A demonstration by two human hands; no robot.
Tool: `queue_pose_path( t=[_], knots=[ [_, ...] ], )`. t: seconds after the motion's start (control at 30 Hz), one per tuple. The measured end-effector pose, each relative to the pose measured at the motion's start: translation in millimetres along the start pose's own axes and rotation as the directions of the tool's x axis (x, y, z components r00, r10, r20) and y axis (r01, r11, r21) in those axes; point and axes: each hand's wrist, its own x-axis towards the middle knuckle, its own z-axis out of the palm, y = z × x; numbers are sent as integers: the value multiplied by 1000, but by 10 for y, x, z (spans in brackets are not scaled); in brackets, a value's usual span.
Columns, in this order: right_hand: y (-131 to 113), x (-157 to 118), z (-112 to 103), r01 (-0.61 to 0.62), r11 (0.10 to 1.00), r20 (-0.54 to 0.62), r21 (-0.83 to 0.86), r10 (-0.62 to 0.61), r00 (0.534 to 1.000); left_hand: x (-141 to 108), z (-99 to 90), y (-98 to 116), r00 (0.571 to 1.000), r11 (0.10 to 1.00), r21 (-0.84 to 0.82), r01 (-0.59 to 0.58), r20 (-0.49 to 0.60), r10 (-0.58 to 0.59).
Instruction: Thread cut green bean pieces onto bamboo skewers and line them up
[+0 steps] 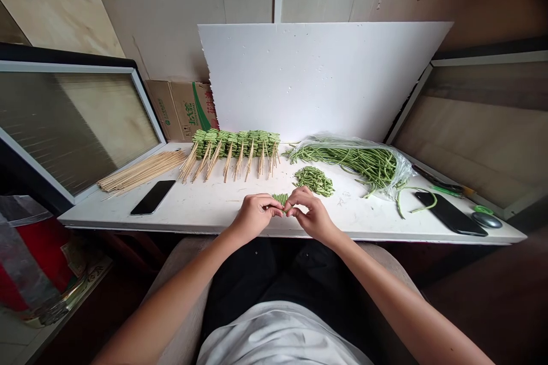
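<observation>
My left hand (256, 215) and my right hand (309, 211) meet near the table's front edge, both closed in a pinch. Between their fingertips is a small piece of green bean, largely covered by the fingers. Just beyond the fingers shows a short row of cut bean pieces (281, 198), side by side; whether a stick runs through it is hidden. A loose pile of cut bean pieces (314, 180) lies behind my right hand. Farther back, bean skewers (235, 145) are stacked in a row, their bare sticks pointing toward me.
Bare wooden sticks (141, 171) and a phone (153, 197) lie at the left. Long beans in a clear plastic bag (363, 162) are at the right, near another phone (449, 214) and a mouse-like object (487, 219). A white board (325, 80) stands behind, beside a cardboard box (182, 108).
</observation>
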Motion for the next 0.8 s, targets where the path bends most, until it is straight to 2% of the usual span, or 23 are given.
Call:
queue_pose_path(
  t=[0.13, 0.23, 0.33, 0.4, 0.47, 0.53, 0.63, 0.7, 0.8],
  knots=[
    [-4, 63, -155, -22, 998, -2, 55, 22, 1000, 53, -118, -37, 999, 999, 49, -6, -45, 8],
    [112, 113, -371, -49, 996, -92, 72, 55, 994, 115, -291, -147, 991, 992, 103, 68, -125, -55],
    [373, 116, -571, -169, 981, -190, -91, 149, 970, 152, -410, -265, 982, 986, 87, 140, -143, -127],
    [580, 82, -638, -261, 931, -236, -257, 202, 951, 151, -418, -294, 981, 982, 100, 162, -121, -150],
    [755, 29, -645, -317, 867, -215, -386, 250, 944, 138, -387, -275, 985, 977, 138, 162, -84, -152],
    [867, -24, -615, -323, 824, -160, -466, 281, 946, 124, -349, -231, 988, 975, 163, 150, -50, -143],
    [920, -73, -569, -300, 808, -86, -507, 299, 950, 116, -317, -172, 992, 977, 167, 129, -29, -126],
    [905, -76, -563, -297, 810, -91, -506, 293, 952, 117, -310, -157, 994, 979, 171, 109, -32, -105],
    [835, -43, -584, -324, 821, -167, -470, 277, 946, 118, -298, -167, 997, 983, 164, 77, -35, -72]
  ],
)
